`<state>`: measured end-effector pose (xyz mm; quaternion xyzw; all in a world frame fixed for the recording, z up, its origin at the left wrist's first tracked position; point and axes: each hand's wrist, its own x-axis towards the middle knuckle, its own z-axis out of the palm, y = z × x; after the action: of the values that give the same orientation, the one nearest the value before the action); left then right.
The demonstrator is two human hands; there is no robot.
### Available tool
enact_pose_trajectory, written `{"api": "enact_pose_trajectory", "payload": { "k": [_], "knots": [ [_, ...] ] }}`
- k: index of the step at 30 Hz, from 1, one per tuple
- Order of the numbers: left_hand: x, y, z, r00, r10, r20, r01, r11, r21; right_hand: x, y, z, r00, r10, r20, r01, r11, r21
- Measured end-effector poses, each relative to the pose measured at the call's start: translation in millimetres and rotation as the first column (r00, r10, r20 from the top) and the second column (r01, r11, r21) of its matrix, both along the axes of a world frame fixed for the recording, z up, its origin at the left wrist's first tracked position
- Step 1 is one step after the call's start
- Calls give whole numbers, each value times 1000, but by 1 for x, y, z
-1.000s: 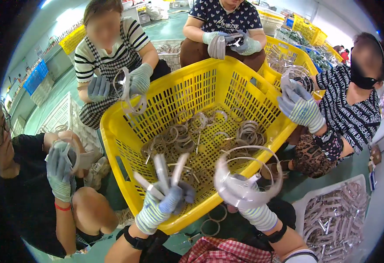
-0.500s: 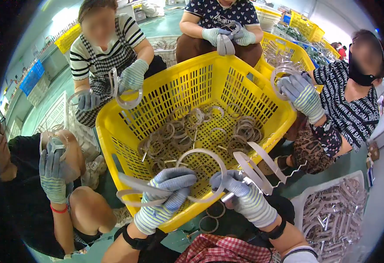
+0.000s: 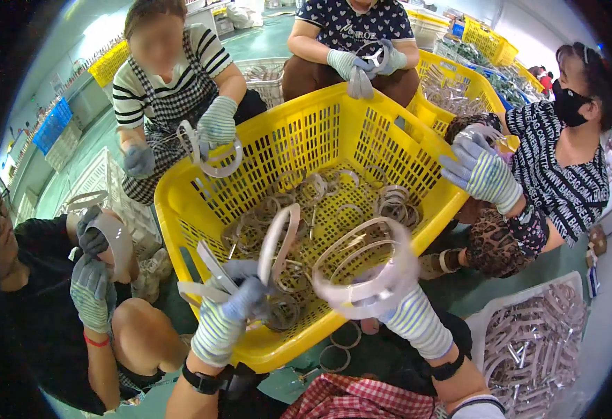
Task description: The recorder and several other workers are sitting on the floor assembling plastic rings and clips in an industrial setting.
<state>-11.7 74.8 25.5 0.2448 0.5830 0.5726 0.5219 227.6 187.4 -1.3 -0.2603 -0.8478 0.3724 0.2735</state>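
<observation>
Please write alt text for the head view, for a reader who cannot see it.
The person's gloved left hand and right hand hold pale curved bands over a large yellow slotted basket with loose rings inside. Four gloved co-workers surround it, handling similar pieces; a white crate of bands stands lower right.

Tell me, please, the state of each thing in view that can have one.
Left hand: gloved, closed on pale bands
Right hand: gloved, gripping hoops, blurred
Large yellow basket: partly filled with loose rings
White crate: heaped with curved strips
Black left wristband: worn
</observation>
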Motion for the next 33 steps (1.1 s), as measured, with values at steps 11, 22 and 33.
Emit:
{"api": "enact_pose_trajectory", "payload": {
  "k": [11, 22, 33],
  "knots": [
    [1, -6, -7, 998, 17, 68, -32, 976, 216, 8, -8, 12, 1000, 10, 1, -10, 995, -95],
    [7, -26, -7, 991, -23, -130, 41, 989, 144, 15, -12, 4, 999, 7, 40, -11, 993, 115],
    [10, -24, -6, 972, -66, -224, 83, 995, 63, 14, -24, -16, 979, -145, -142, 126, 983, -136]
  ]
}}
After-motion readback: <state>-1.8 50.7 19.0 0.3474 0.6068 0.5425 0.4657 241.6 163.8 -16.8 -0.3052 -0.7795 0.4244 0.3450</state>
